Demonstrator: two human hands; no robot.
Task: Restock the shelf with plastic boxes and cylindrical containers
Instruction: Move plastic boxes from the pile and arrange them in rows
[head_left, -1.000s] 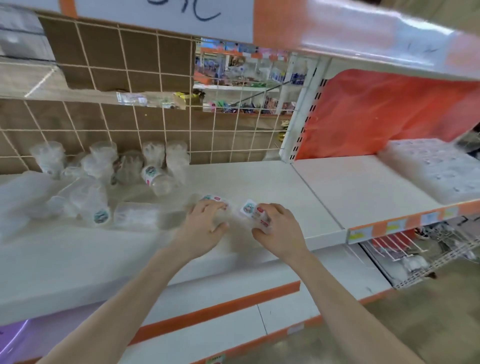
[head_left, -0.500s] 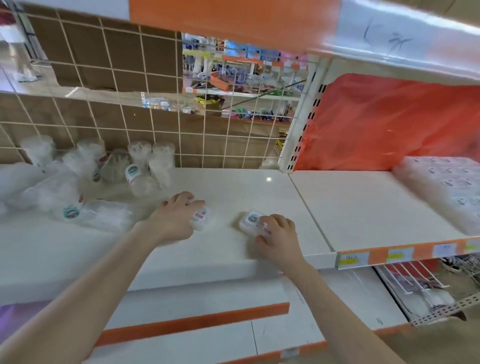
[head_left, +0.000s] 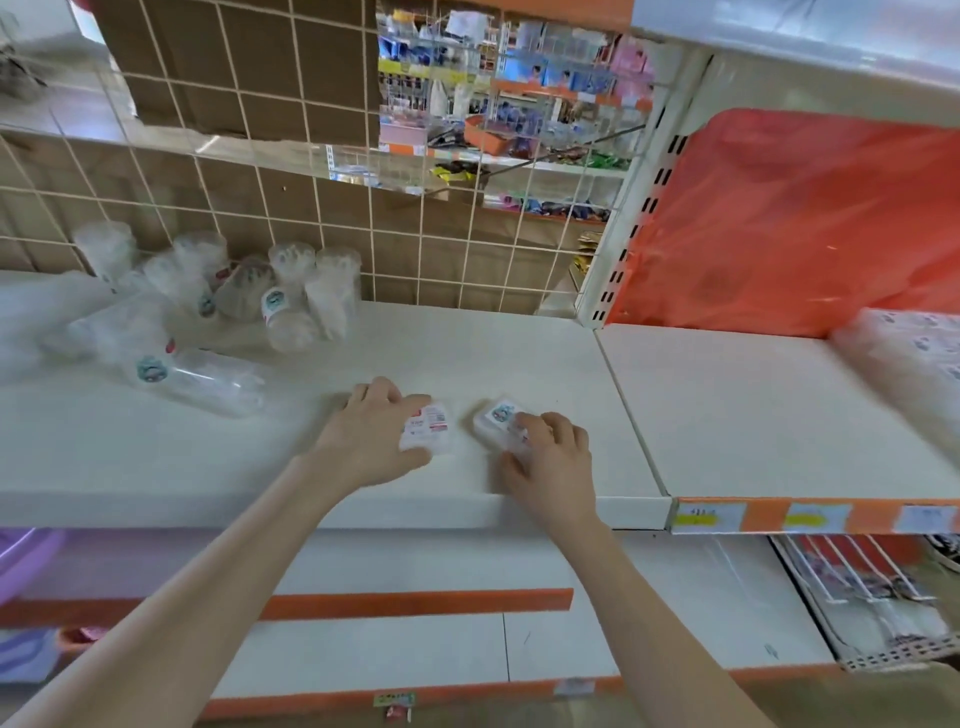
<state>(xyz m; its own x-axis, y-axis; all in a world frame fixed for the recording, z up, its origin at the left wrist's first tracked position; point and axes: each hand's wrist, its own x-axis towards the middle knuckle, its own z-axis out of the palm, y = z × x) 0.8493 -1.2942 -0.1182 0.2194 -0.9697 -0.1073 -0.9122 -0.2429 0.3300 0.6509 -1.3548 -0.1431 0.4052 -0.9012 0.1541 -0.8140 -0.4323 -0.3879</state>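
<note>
The white shelf (head_left: 218, 467) fills the middle of the view and is mostly bare board, so most of the restocking looks undone. Behind its left bay stands a wire grid panel (head_left: 291, 156) backed with brown card, which would stop stock sliding off the far edge. An orange plastic sheet (head_left: 805, 223) backs the right bay. At the far right of that bay sits a stack of plastic boxes (head_left: 909, 358), blurred, apparently already placed and squared to the shelf.

At the far left, against the grid, clear cylindrical containers (head_left: 291, 296) stand and lean in a loose cluster. One more clear container (head_left: 208, 382) lies on its side nearer the front. They seem dumped there rather than arranged.

Near the front edge, right of centre in the left bay, both hands work side by side. The left hand (head_left: 374, 436) curls its fingers over the top of a small plastic box (head_left: 428, 428), thumb on the near side, clamping it flat against the board. The right hand (head_left: 553, 457) grips the near right corner of a second small plastic box (head_left: 496, 421) the same way. The boxes lie just beside each other, apart by a narrow gap. Holding them from above and pressing down probably lets the person slide both into line.

Yellow price tags (head_left: 701, 517) sit on the orange front strip of the right bay.
</note>
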